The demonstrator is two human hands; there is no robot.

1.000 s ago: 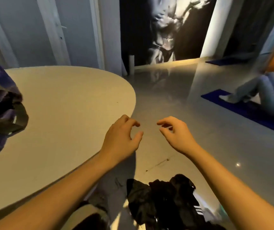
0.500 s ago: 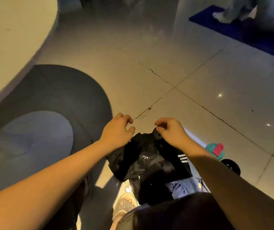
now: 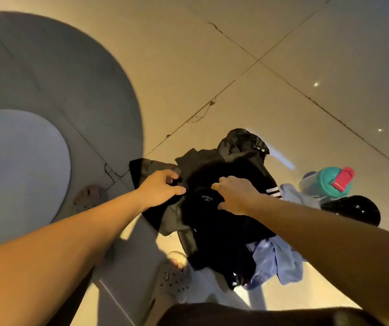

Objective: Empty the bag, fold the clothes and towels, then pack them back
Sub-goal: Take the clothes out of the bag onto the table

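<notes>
- Black clothes (image 3: 224, 231) lie heaped on the floor (image 3: 212, 55).
- Left hand (image 3: 162, 188): fingers grasping the heap's left edge.
- Right hand (image 3: 234, 196): fingers clenched on its top.
- Blue cloth (image 3: 280, 262) pokes out beneath; teal bottle (image 3: 325, 182) near, right.

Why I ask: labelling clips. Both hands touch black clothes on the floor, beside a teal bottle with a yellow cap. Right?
No: head view shows the bottle has a red cap, not yellow. Left hand and right hand do touch the black clothes on the floor.
</notes>
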